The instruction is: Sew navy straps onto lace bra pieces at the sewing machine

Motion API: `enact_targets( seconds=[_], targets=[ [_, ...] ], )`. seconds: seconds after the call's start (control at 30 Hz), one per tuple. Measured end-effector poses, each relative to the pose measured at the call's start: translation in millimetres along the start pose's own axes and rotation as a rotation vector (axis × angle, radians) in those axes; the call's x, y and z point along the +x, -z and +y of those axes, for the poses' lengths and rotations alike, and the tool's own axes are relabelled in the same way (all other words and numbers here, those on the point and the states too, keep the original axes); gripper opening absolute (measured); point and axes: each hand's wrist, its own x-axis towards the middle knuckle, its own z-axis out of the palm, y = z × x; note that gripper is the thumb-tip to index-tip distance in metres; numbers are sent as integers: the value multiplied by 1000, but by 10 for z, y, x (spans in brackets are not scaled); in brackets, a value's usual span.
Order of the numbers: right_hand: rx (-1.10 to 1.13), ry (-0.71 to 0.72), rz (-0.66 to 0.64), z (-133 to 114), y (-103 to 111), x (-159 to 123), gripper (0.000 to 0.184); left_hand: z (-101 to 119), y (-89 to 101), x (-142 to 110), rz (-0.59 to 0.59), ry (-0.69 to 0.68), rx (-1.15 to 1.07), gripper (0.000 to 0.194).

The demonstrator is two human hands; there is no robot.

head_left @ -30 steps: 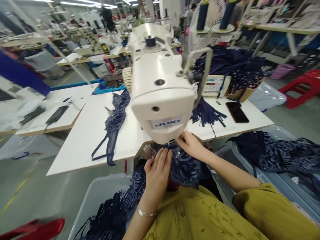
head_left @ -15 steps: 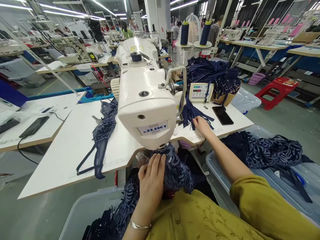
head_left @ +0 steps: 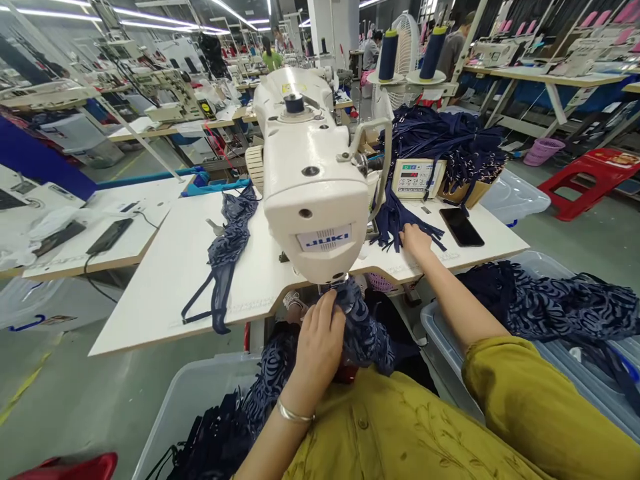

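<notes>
My left hand (head_left: 320, 333) is closed on a navy patterned bra (head_left: 367, 330) at the needle end of the white sewing machine (head_left: 317, 190). Part of that bra hangs over my lap, and the edge under the machine head is hidden. Over on the right, my right hand (head_left: 416, 241) pinches at the loose ends of a bundle of navy straps (head_left: 395, 217) lying on the table. Its fingertips are partly covered by the straps. Another navy bra (head_left: 230, 247) lies on the table left of the machine.
A phone (head_left: 461, 227) and a control panel (head_left: 418, 179) sit right of the machine. Behind them a cardboard box (head_left: 475, 193) holds more straps. Plastic bins (head_left: 175, 393) with navy garments flank my lap; a red stool (head_left: 590, 180) stands on the floor at right.
My right hand has left the bra at the needle and reached right to the strap bundle, where its fingers have closed. My left hand stays on the bra. The camera view has shifted.
</notes>
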Motion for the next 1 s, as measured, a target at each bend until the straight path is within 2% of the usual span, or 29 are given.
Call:
enact_targets(
  seconds=[0.1, 0.27, 0.3, 0.4, 0.43, 0.47, 0.5, 0.57, 0.63, 0.67, 0.73, 0.8, 1.0],
  targets=[
    [-8, -12, 8, 38, -27, -36, 31, -4, 42, 5, -42, -73, -47, 26],
    [22, -41, -10, 143, -92, 22, 42, 66, 229, -39, -327, -58, -9, 19],
    [37, -34, -34, 175, -91, 60, 40, 82, 269, -45, -367, -50, -17, 27],
    [98, 1, -81, 280, -44, 160, 23, 116, 335, -24, -407, -14, -79, 83],
    [121, 11, -75, 314, -17, 172, 17, 122, 333, -2, -396, 19, -88, 93],
    [142, 19, -60, 345, 14, 166, 13, 126, 317, 26, -379, 58, -82, 93],
    [150, 25, -37, 373, 47, 142, 11, 129, 292, 58, -354, 96, -58, 85],
    [243, 50, 11, 410, 114, 36, 9, 127, 225, 119, -290, 152, 16, 58],
    [578, 56, 21, 414, 172, -135, 14, 121, 164, 163, -234, 153, 57, 37],
    [833, 51, -4, 399, 195, -240, 18, 117, 143, 175, -213, 141, 57, 32],
    [1358, 21, -135, 329, 226, -476, 27, 113, 124, 183, -187, 115, 27, 27],
    [1652, 13, -321, 202, 240, -732, 33, 113, 132, 177, -180, 99, -10, 23],
    [1824, -21, -726, -386, 251, -1383, 30, 63, 165, 101, -214, -13, -131, 26]
  ],
)
